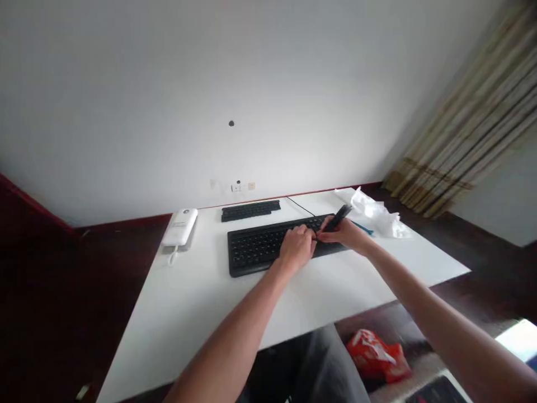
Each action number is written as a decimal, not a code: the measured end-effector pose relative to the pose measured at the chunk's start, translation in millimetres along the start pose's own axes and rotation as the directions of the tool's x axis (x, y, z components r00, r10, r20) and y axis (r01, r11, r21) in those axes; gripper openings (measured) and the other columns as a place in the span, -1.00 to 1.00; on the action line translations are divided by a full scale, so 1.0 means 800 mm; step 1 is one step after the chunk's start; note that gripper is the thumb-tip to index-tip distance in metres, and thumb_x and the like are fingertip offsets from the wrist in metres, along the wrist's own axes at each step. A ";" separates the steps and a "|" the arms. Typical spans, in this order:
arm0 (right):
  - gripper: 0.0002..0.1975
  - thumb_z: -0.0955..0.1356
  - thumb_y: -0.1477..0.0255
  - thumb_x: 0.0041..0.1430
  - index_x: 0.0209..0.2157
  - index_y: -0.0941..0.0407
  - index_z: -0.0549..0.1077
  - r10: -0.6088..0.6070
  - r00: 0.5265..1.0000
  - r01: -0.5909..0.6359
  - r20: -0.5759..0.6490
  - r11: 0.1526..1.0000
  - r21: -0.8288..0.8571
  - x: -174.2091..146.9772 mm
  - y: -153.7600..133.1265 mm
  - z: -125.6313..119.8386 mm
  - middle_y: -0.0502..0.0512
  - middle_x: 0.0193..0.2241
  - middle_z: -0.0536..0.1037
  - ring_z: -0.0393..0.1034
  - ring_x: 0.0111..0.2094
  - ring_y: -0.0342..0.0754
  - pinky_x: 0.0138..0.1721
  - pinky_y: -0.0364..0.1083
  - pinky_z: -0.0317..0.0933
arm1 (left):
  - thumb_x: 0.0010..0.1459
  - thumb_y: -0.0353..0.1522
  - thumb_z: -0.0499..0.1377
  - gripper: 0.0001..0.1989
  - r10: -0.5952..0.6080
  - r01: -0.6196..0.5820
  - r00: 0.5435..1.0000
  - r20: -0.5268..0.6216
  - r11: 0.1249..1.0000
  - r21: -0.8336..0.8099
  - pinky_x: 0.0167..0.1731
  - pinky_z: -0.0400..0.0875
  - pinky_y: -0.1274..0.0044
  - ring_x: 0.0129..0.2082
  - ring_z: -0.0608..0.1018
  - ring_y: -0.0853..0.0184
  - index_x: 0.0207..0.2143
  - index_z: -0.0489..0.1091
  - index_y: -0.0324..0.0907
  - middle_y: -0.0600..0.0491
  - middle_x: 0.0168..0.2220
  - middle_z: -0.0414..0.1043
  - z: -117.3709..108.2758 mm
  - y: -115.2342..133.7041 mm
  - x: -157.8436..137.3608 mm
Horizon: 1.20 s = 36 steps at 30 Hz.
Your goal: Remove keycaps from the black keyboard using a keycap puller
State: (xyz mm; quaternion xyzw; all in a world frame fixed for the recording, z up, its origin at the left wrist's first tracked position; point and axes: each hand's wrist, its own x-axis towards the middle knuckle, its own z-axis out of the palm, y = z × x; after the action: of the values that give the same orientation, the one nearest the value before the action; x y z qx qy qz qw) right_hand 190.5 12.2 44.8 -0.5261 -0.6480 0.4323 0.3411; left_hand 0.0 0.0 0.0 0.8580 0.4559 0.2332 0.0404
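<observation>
Head view, looking down at a white table (201, 291). My left hand (297, 247) rests palm-down on the black keyboard (255, 249), fingers curled onto the keys toward its right half; I cannot tell whether they pinch anything. My right hand (344, 232) is closed around a dark slim tool (338, 217), which sticks up and away from the knuckles, its lower end hidden between the two hands. The hands touch at the fingertips, over the right part of the keyboard. The keyboard lies mid-table, angled, with a cable running off its far edge. Behind it, a separate black strip of keys (250, 210). Left of that, a white telephone (180, 226). Far right, crumpled white plastic (375, 212). Below the table edge, an orange packet (375, 355).
</observation>
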 end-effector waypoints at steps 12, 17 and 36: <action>-0.80 0.49 0.23 0.06 -0.37 0.06 0.52 -0.205 0.927 0.110 -0.314 0.949 -0.294 -0.026 0.044 0.026 0.08 -0.38 0.66 0.54 -0.36 0.04 -0.35 -0.07 0.39 | 0.34 -0.26 0.20 -0.83 -0.049 0.048 0.999 -0.012 0.996 -0.074 -0.05 0.44 0.39 -0.10 0.54 0.20 -0.11 0.52 -0.10 0.01 -0.11 0.50 -0.001 0.003 0.003; -0.64 0.60 0.20 -0.13 -0.36 0.09 0.53 -0.009 0.974 0.006 -0.225 1.000 -0.015 -0.009 0.045 0.007 0.05 -0.46 0.63 0.58 -0.37 0.05 -0.32 -0.04 0.50 | 0.33 -0.26 0.21 -0.83 -0.058 0.056 0.998 -0.019 0.995 -0.085 -0.01 0.43 0.39 -0.08 0.54 0.20 -0.10 0.53 -0.10 0.00 -0.10 0.50 0.002 0.002 0.003; -0.76 0.62 0.35 -0.15 -0.51 0.17 0.59 0.287 0.958 -0.285 0.020 0.956 -0.071 0.034 0.021 -0.017 0.15 -0.52 0.67 0.61 -0.45 0.02 -0.39 -0.14 0.56 | 0.34 -0.29 0.18 -0.83 -0.071 0.070 0.997 -0.013 0.993 -0.095 0.00 0.45 0.38 -0.09 0.53 0.20 -0.12 0.55 -0.10 0.01 -0.11 0.52 0.001 0.003 0.006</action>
State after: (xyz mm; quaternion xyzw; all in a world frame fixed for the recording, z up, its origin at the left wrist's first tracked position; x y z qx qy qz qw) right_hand 203.6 42.5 34.6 -0.6190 -0.5844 0.4628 0.2471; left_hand 4.1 2.3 1.9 0.8366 0.4748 0.2596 0.0853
